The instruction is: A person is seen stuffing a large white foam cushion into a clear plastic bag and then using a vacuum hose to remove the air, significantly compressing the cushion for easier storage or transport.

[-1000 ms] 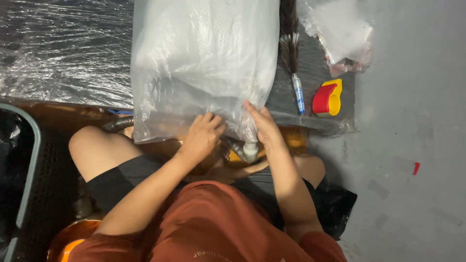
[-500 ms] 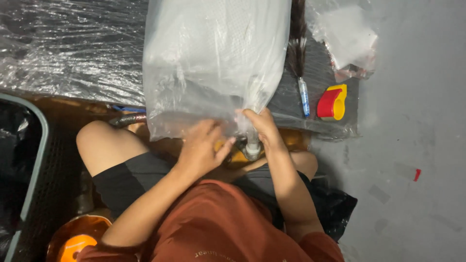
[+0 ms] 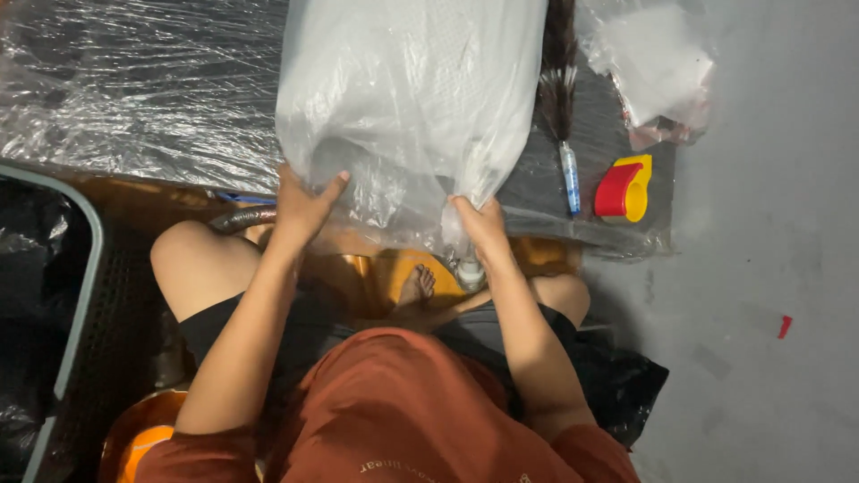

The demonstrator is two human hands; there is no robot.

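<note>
A large clear plastic bag [image 3: 412,98] stuffed with white material lies in front of me, its open end toward my lap. My left hand [image 3: 300,206] grips the bag's lower left corner. My right hand [image 3: 483,234] pinches the gathered plastic at the lower right corner. Just under that hand a small white object [image 3: 469,273] shows; I cannot tell what it is. I sit cross-legged, with a bare foot [image 3: 416,288] below the bag.
Crinkled clear plastic sheeting [image 3: 134,89] covers the dark surface at left. A brush with a blue handle [image 3: 565,134], a red and yellow tape dispenser [image 3: 625,188] and a small bag of white scraps [image 3: 658,67] lie at right. A grey-rimmed black bin [image 3: 40,295] stands at left.
My left hand moved from the bag's bottom middle out to its left corner. The bag shifted right and its lower edge spread wider. My right hand kept its hold.
</note>
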